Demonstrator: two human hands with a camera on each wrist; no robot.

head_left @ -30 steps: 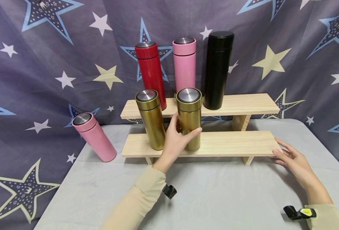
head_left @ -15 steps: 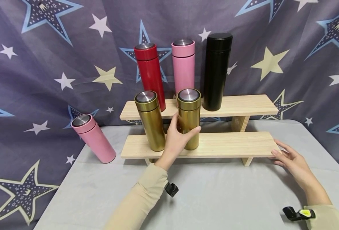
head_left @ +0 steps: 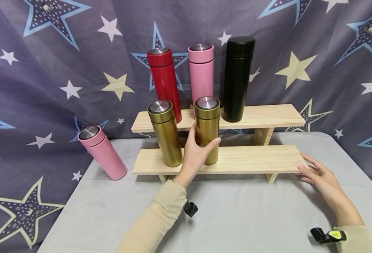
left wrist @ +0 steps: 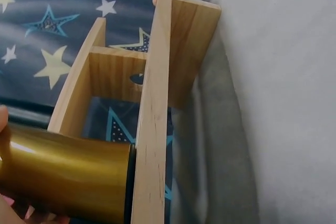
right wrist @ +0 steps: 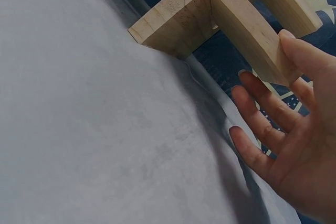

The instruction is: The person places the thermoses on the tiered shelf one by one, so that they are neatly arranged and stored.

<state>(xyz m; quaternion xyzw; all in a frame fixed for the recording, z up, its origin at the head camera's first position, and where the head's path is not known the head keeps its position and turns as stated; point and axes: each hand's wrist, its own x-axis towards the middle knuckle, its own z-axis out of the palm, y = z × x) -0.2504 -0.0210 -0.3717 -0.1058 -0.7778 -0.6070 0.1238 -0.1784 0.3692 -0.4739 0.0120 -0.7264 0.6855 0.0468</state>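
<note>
My left hand grips a gold thermos flask with a steel-topped lid, fingers behind it and thumb across its front. The flask stands upright at the lower step of a wooden two-tier shelf; its dark base meets the board in the left wrist view. A second gold flask stands just left of my hand. At the lower board's right end, my right hand pinches the corner between thumb and index finger. Its other fingers are loosely spread below the board.
On the upper step stand a red flask, a pink flask and a tall black flask. Another pink flask stands on the grey-clothed table left of the shelf. A star-patterned curtain hangs close behind.
My left forearm has shifted slightly right, and the gripped gold flask has moved a tiny bit up or back. The right hand keeps its place on the board's end.
</note>
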